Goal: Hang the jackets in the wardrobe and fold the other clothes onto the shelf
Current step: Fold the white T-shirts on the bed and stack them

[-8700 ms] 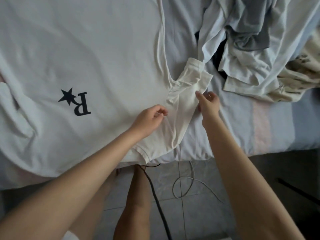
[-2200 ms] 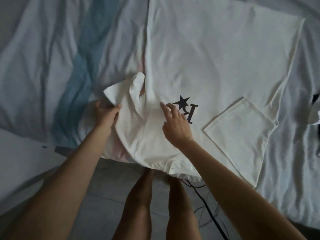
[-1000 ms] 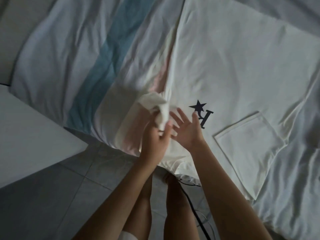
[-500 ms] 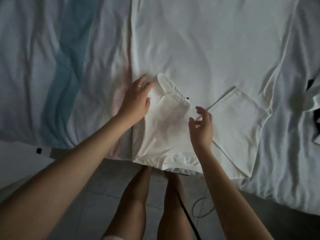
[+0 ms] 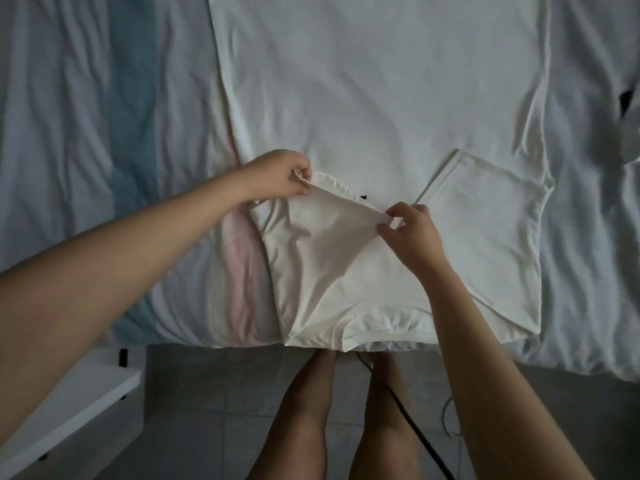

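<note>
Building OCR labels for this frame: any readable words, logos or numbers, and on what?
No text can be read.
white T-shirt: only a dark scrap of print shows past the folded sleeve, which the left hand and right hand pinch; too little of it shows to read.
bed sheet: coloured stripes, no text.

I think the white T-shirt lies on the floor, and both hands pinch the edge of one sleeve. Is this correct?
The place is wrong. The head view shows the white T-shirt lying on the bed. The rest holds: the left hand and the right hand both pinch the edge of one sleeve.
</note>
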A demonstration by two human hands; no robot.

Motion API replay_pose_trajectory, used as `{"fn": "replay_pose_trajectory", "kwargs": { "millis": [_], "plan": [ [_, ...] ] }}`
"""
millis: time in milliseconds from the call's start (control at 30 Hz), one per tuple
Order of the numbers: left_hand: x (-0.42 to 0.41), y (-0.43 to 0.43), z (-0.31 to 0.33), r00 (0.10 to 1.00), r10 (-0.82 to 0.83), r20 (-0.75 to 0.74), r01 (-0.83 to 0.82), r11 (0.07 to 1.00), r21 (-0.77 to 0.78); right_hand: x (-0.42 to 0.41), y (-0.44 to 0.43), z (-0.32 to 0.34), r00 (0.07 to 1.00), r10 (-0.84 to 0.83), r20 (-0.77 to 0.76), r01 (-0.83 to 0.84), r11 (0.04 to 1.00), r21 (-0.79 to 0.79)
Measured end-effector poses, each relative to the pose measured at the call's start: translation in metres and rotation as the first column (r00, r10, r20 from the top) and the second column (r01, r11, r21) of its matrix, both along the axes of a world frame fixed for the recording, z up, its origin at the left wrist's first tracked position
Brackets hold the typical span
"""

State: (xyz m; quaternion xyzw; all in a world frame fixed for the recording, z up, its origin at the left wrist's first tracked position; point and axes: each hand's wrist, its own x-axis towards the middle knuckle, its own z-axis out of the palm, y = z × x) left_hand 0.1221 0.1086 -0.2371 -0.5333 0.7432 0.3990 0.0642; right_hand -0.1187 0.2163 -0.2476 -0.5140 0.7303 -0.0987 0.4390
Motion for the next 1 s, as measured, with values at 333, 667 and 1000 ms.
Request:
{"fn": "replay_pose_trajectory", "kwargs": {
  "millis": [333,667,1000],
  "plan": [
    [-0.027,-0.021,-0.012,0.992,0.018,-0.121,-0.009,0.997,0.077,0.003,0.008,-0.007,0.988,-0.156,0.023,0.155,0.987,0.036],
    [-0.018,-0.035,-0.011,0.991,0.026,-0.132,-0.013,0.995,0.100,-0.011,0.028,-0.016,0.934,-0.286,0.216,0.305,0.951,-0.059],
    [-0.029,-0.014,-0.031,0.939,0.276,-0.205,-0.269,0.961,0.062,-0.025,0.020,-0.023,0.924,-0.324,0.201,0.331,0.944,-0.001]
  ]
}}
